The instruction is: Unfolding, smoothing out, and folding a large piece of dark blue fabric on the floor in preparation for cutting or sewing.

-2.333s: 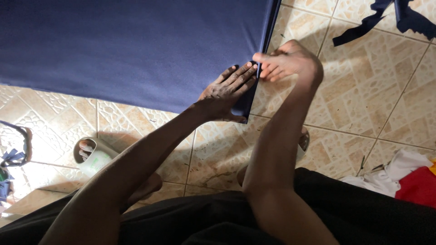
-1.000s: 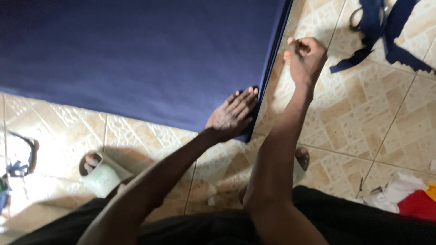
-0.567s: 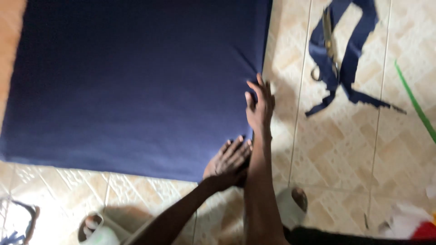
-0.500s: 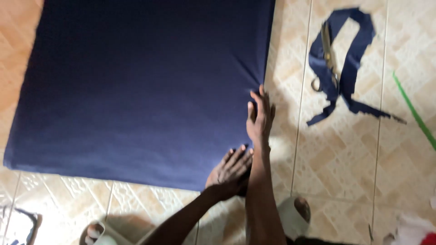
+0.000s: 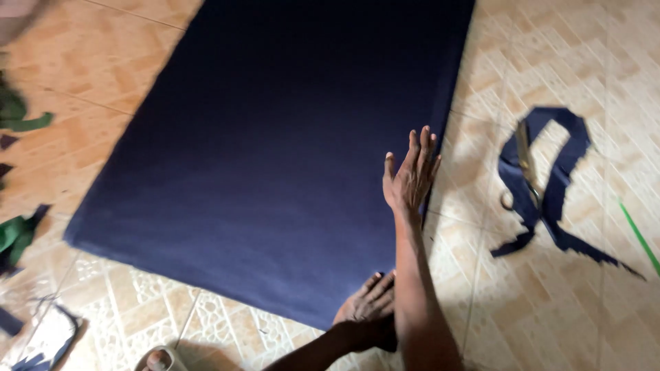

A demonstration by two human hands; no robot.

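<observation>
Navy cloth [image 5: 275, 144]: large dark blue sheet, spread flat and smooth on the tiled floor [image 5: 584, 295], long edges running from 6 toward 12 o'clock, near corner at about 6 o'clock of the frame. Surface even, no clear wrinkles; frame somewhat blurred.

Around it: curved navy offcut strip [image 5: 550, 199] at 3 o'clock of the cloth, well apart from its edge, with scissors [image 5: 526, 161] lying on the strip. Thin green strip [image 5: 639, 237] beyond that, at the frame's right edge. Green scraps [image 5: 17, 233] at 9 o'clock, off the cloth. Nothing lies on the cloth but the hands.

Right hand [image 5: 410, 175]: fingers spread, palm flat, pressing on the cloth's right edge. Left hand [image 5: 368, 306]: fingers apart, resting flat on the near corner, at 6 o'clock of the right hand, partly hidden behind the right forearm. Neither hand grips anything.
</observation>
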